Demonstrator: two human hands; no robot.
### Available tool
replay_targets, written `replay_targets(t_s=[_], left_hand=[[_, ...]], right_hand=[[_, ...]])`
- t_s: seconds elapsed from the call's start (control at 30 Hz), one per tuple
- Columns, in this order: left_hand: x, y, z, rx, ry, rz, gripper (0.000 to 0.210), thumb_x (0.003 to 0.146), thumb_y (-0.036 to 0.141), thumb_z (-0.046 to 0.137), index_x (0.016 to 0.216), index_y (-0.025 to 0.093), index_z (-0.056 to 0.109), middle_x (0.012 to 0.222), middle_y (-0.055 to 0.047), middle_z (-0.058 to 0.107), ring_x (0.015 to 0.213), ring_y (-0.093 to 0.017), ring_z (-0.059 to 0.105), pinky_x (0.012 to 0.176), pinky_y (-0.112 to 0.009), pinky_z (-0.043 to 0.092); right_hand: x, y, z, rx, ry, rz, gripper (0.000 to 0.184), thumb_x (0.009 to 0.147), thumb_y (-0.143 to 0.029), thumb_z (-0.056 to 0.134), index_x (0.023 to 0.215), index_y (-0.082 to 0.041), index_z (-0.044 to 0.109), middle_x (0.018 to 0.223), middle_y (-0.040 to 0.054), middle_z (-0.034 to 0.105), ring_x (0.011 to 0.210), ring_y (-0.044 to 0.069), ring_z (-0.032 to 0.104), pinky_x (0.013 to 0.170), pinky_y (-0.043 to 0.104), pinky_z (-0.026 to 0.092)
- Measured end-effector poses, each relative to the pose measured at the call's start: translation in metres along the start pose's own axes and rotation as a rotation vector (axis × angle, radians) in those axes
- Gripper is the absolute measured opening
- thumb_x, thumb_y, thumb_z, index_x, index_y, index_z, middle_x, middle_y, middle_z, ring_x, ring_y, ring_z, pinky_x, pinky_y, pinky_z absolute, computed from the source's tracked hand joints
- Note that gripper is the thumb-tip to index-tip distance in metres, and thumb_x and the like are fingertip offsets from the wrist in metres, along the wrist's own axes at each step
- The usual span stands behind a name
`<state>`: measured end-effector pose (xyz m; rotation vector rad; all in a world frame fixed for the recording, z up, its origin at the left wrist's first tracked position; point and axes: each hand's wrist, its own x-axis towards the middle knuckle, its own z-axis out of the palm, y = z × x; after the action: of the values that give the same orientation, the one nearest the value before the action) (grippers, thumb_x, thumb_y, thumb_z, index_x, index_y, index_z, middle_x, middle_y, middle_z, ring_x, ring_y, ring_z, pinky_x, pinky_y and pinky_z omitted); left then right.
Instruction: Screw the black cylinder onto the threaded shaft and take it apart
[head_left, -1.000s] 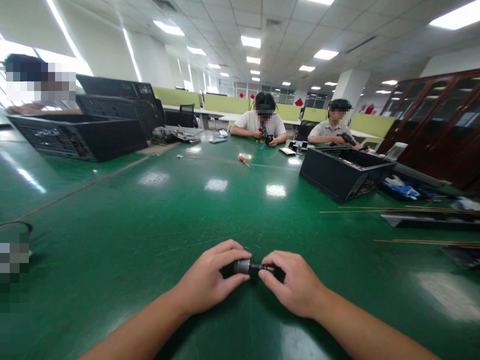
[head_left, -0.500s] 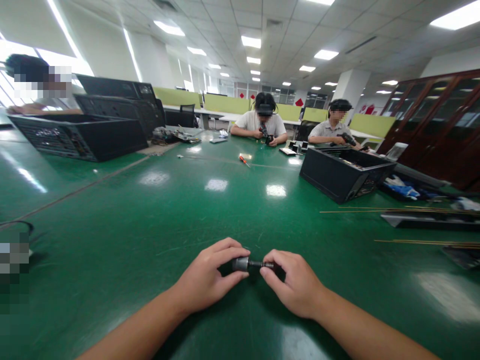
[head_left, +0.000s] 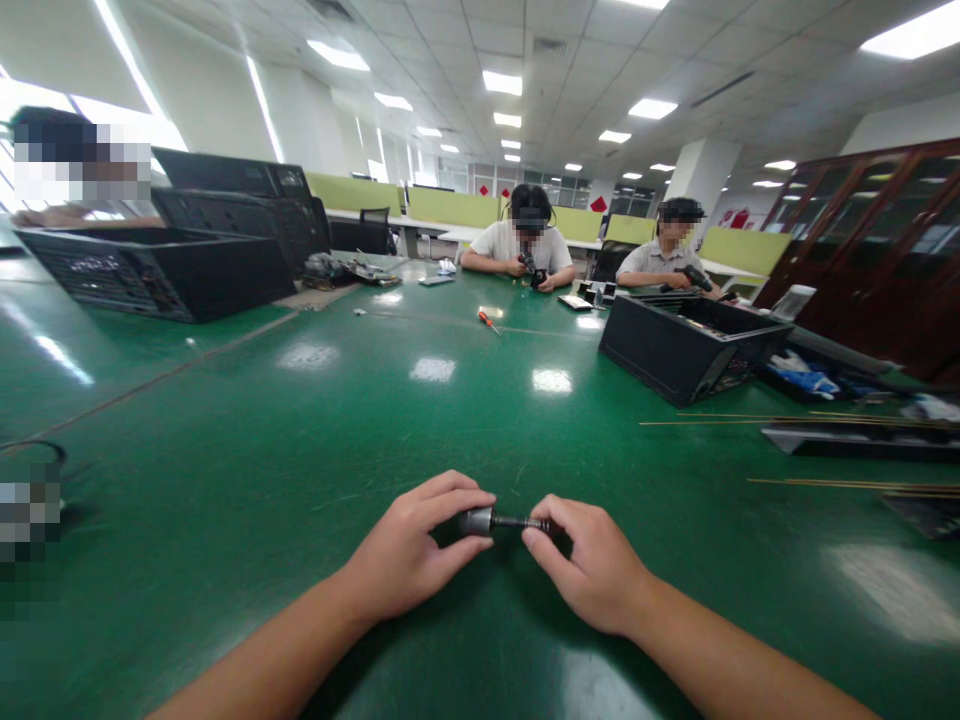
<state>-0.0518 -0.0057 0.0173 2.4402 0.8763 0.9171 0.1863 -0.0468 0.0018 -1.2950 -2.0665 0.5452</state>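
Note:
In the head view, a dark grey metal cylinder with a thin shaft (head_left: 511,522) lies level between my hands, low over the table. My left hand (head_left: 411,545) is curled around the thick cylinder end, thumb below and fingers above. With thumb and forefinger, my right hand (head_left: 589,560) pinches the far end of the shaft, which looks ribbed or threaded. A short bare stretch of shaft shows between the two hands. The cylinder's left end is partly hidden by my left fingers.
Ahead on the green table (head_left: 360,440) lies an orange-handled screwdriver (head_left: 487,320). Black computer cases stand at right (head_left: 686,345) and left (head_left: 172,270). Thin brass-coloured rods (head_left: 750,420) lie at right. Two co-workers (head_left: 517,245) sit opposite; another person (head_left: 75,180) is at left.
My left hand and the cylinder have shifted slightly left and up, so a little more shaft shows. My right hand keeps its pinch, almost in place.

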Motion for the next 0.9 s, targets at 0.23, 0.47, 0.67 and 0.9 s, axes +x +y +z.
replay_targets(t_s=[0.23, 0.47, 0.67, 0.9], left_hand=[[-0.001, -0.001, -0.005, 0.019, -0.002, 0.005, 0.031, 0.085, 0.021, 0.068, 0.116, 0.026, 0.065, 0.108, -0.003, 0.065, 0.098, -0.015, 0.064, 0.087, -0.027, 0.053], [0.0, -0.002, -0.008, 0.041, 0.027, 0.011, 0.03, 0.085, 0.021, 0.068, 0.115, 0.026, 0.067, 0.107, -0.004, 0.066, 0.096, -0.016, 0.065, 0.086, -0.027, 0.054], [0.002, -0.008, -0.019, 0.099, 0.035, 0.007, 0.027, 0.088, 0.026, 0.064, 0.115, 0.024, 0.066, 0.11, -0.006, 0.067, 0.101, -0.018, 0.064, 0.091, -0.03, 0.053], [0.008, -0.035, -0.05, 0.201, 0.277, -0.416, 0.046, 0.088, 0.052, 0.055, 0.116, 0.016, 0.065, 0.108, -0.01, 0.069, 0.1, -0.026, 0.064, 0.094, -0.039, 0.05]], right_hand=[[0.0, -0.001, -0.001, 0.015, -0.003, -0.013, 0.018, 0.096, -0.032, 0.051, 0.085, -0.02, 0.059, 0.073, -0.002, 0.058, 0.068, 0.014, 0.054, 0.066, 0.026, 0.033], [-0.001, -0.003, -0.004, 0.027, -0.011, -0.021, 0.024, 0.099, -0.033, 0.046, 0.082, -0.019, 0.056, 0.072, -0.0014, 0.056, 0.068, 0.014, 0.052, 0.065, 0.026, 0.033], [-0.001, -0.004, -0.005, 0.037, -0.005, -0.044, 0.026, 0.1, -0.032, 0.042, 0.082, -0.02, 0.057, 0.074, -0.0001, 0.059, 0.071, 0.015, 0.054, 0.067, 0.026, 0.034], [0.0, -0.001, -0.004, 0.035, -0.004, -0.054, 0.033, 0.102, -0.033, 0.036, 0.082, -0.019, 0.058, 0.075, 0.0016, 0.06, 0.072, 0.015, 0.056, 0.07, 0.027, 0.037]])
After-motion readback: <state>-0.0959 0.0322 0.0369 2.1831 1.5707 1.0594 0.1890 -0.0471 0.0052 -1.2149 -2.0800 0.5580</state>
